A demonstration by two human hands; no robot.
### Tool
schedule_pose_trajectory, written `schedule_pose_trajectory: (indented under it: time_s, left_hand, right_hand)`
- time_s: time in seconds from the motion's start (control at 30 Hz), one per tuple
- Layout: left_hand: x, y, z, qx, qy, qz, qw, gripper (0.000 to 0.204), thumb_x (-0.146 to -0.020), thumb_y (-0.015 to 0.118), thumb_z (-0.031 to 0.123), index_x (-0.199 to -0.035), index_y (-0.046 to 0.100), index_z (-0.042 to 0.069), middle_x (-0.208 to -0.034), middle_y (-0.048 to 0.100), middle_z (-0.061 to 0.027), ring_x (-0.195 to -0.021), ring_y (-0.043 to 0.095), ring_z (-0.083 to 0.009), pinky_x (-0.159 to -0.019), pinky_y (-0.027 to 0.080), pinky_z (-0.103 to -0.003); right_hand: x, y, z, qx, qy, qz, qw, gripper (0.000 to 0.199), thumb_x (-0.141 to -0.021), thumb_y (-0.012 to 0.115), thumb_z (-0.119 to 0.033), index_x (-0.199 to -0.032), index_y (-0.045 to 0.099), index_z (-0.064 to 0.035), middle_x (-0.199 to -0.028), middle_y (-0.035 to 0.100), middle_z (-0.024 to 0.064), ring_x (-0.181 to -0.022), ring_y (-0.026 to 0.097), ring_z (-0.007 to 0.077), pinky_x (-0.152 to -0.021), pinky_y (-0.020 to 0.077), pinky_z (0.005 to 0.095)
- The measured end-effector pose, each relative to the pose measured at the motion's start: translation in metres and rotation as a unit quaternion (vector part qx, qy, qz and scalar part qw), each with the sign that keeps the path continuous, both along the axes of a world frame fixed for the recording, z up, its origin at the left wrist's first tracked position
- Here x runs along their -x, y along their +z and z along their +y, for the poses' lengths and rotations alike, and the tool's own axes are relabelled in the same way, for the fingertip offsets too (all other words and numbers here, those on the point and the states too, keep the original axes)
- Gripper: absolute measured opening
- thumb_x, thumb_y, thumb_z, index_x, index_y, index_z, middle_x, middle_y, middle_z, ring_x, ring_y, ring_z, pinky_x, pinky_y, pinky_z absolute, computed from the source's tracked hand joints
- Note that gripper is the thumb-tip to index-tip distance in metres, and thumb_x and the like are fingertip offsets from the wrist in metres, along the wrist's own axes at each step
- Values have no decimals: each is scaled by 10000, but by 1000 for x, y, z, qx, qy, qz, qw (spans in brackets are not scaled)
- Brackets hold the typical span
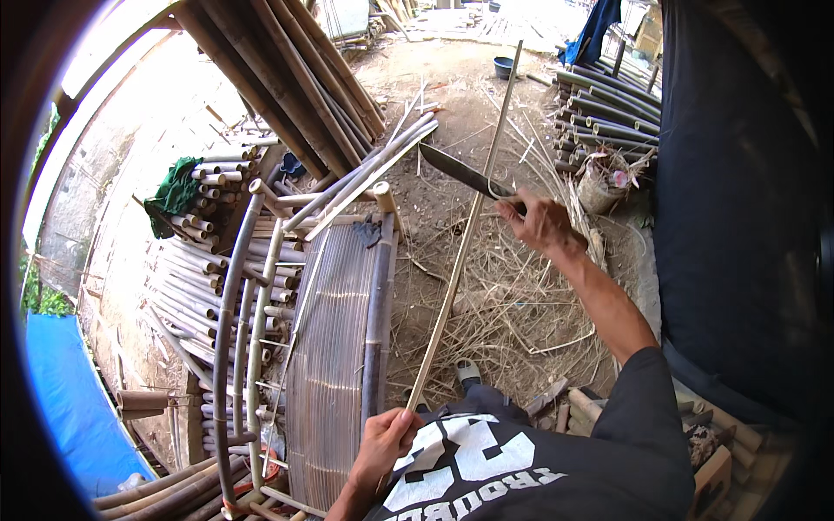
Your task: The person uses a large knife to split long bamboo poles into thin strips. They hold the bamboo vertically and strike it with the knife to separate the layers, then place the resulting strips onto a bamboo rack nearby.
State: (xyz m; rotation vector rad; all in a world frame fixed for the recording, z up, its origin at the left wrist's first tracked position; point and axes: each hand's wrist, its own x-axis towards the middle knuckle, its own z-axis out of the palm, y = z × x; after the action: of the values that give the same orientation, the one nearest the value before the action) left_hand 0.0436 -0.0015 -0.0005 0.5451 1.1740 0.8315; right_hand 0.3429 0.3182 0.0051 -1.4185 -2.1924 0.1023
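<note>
A long, narrow bamboo strip (455,278) runs from my waist up and away in front of me. My left hand (391,437) is closed around its near end, close to my shirt. In my right hand (540,224) is the handle of a machete (456,170), its dark blade pointing left and lying across the strip about two thirds of the way up. A thin curl of shaving shows where blade and strip meet. The machete's handle is mostly hidden by my fingers.
Left of me stands a bamboo bench (334,347) with split poles (369,178) across its far end. Stacked bamboo poles (608,108) lie at the far right beside a sack (599,187). Shavings (504,304) litter the ground. A black sheet (738,217) hangs along the right.
</note>
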Motion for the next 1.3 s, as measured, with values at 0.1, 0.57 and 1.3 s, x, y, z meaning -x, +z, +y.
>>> schedule_pose_trajectory:
  time_s: [0.1, 0.57, 1.3]
  left_hand:
    - [8, -8, -12, 9, -4, 3, 1000, 319, -1023, 495, 220, -894, 607, -51, -583, 412, 29, -480, 320, -45, -426, 247, -214]
    - [11, -10, -11, -25, -134, 21, 990, 349, -1006, 526, 296, -1002, 639, -33, -699, 561, -20, -609, 510, -94, -559, 416, -230]
    - [-40, -6, 56, -159, 24, 92, 983, 264, -981, 556, 79, -1217, 625, -17, -729, 485, 58, -624, 404, -23, -515, 307, -184]
  right_hand:
    - [-6, -16, 2, -59, 19, -20, 998, 687, -916, 298, -731, -808, 575, -112, -530, 491, -17, -370, 416, 72, -310, 354, 273]
    - [46, 10, -38, 235, -8, 580, 780, 343, -914, 664, -378, -817, 604, -54, -607, 571, 16, -449, 547, 88, -397, 440, 232]
    - [15, -18, -49, -14, 55, 14, 998, 567, -950, 410, -634, -748, 507, -114, -493, 473, -4, -348, 434, 121, -319, 414, 328]
